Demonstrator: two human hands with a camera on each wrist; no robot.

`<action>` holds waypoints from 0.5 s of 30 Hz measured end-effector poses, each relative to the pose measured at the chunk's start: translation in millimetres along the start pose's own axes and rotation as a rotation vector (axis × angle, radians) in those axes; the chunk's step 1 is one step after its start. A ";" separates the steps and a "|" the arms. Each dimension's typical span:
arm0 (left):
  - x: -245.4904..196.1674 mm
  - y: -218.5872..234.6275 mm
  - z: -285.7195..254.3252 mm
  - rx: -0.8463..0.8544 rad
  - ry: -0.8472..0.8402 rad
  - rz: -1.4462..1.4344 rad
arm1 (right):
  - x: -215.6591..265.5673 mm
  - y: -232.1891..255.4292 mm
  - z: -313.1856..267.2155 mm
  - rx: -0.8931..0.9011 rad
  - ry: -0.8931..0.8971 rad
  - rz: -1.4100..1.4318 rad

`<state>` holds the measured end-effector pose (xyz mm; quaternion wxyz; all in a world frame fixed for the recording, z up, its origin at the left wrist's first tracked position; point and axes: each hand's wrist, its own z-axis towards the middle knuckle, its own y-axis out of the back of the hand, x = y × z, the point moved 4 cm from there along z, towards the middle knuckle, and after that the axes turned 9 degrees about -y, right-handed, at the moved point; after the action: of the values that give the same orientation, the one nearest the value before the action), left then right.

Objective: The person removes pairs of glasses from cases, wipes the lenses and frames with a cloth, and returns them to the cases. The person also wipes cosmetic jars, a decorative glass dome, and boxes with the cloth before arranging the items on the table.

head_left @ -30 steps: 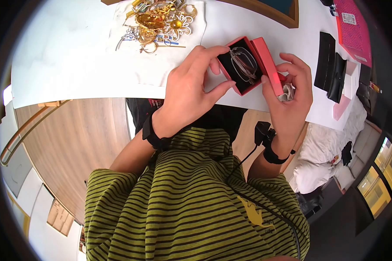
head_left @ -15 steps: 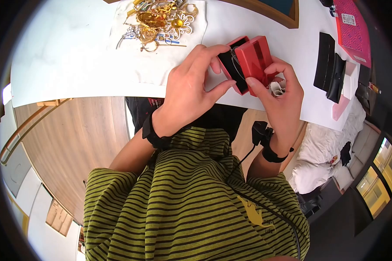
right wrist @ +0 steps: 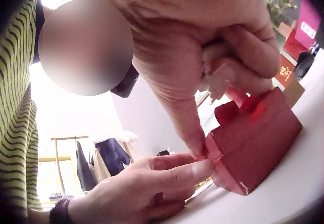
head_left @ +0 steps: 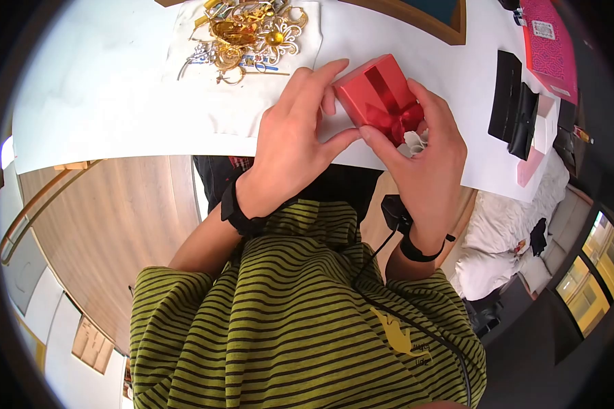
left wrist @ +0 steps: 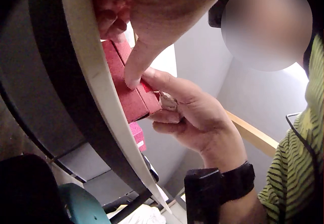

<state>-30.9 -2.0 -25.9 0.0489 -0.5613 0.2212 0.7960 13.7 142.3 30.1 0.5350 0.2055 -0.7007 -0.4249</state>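
Observation:
A red box (head_left: 372, 92) with a ribbon bow on its lid stands at the table's front edge, its lid on and the inside hidden. My right hand (head_left: 431, 153) grips the lid's right side between thumb and fingers, a crumpled whitish piece (head_left: 416, 142) held in the palm. With thumb and fingers spread round the box's left side, my left hand (head_left: 288, 136) touches its lower part. In the left wrist view the left thumb presses the side of the red box (left wrist: 121, 84); the right wrist view shows the lid of the box (right wrist: 253, 143) from close by.
A pile of gold and silver jewellery (head_left: 242, 34) lies on a white cloth (head_left: 211, 102) at the back left. Black cases (head_left: 508, 102), a pale pink box (head_left: 544, 126) and a pink patterned bag (head_left: 551, 51) are to the right. A wooden frame (head_left: 450, 31) lies behind.
The right hand has brought the lid leftward over the box, covering the eyeglasses that showed inside. The left hand has stayed at the box's left side.

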 end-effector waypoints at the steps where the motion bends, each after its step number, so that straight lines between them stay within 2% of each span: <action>1: -2.0 0.8 1.0 -0.002 -0.058 0.065 | -1.8 -2.5 0.6 -0.008 0.008 0.012; 4: -3.7 1.2 1.4 0.016 0.010 0.083 | -3.0 -5.9 -2.9 -0.012 -0.014 0.030; 11: -1.8 -0.3 0.0 0.014 0.026 0.078 | -2.0 -10.0 -5.1 -0.014 -0.096 0.062; 13: -4.0 2.1 1.4 0.094 0.018 0.164 | -5.9 -12.5 -6.7 -0.009 -0.060 0.026; 15: -4.8 1.8 2.0 0.095 -0.026 0.224 | -10.1 -11.7 -4.9 -0.011 0.021 -0.038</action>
<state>-31.5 -2.1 -20.4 -0.0108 -0.5199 0.3193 0.7923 19.7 141.4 15.0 0.5354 0.2202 -0.6885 -0.4367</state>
